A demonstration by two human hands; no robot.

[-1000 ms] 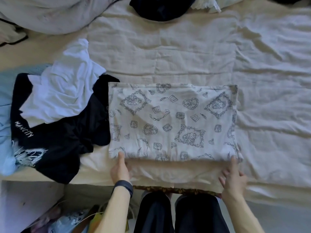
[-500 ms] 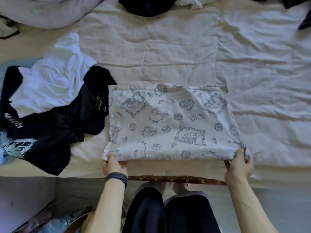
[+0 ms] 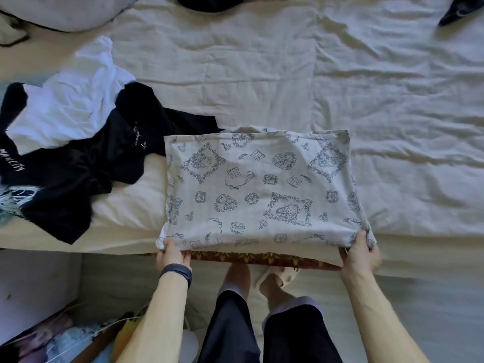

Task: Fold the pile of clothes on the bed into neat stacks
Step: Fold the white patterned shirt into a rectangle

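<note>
A white garment printed with blue drawings [image 3: 262, 187] lies as a flat rectangle at the bed's near edge. My left hand [image 3: 171, 254] pinches its near left corner. My right hand [image 3: 360, 254] pinches its near right corner, and both corners are lifted slightly off the bed. To the left lies an unfolded pile: a white shirt [image 3: 70, 108] on top of black clothes [image 3: 86, 174] with white lettering.
The cream bed sheet [image 3: 262, 74] stretches wrinkled behind and to the right. A dark garment [image 3: 209, 2] lies at the far edge and another [image 3: 458, 9] at the far right. A grey pillow [image 3: 65, 11] sits far left. Clutter [image 3: 65, 339] fills the floor at lower left.
Both hands went from resting flat at the garment's near edge to gripping its near corners, and the near edge has come up and toward me.
</note>
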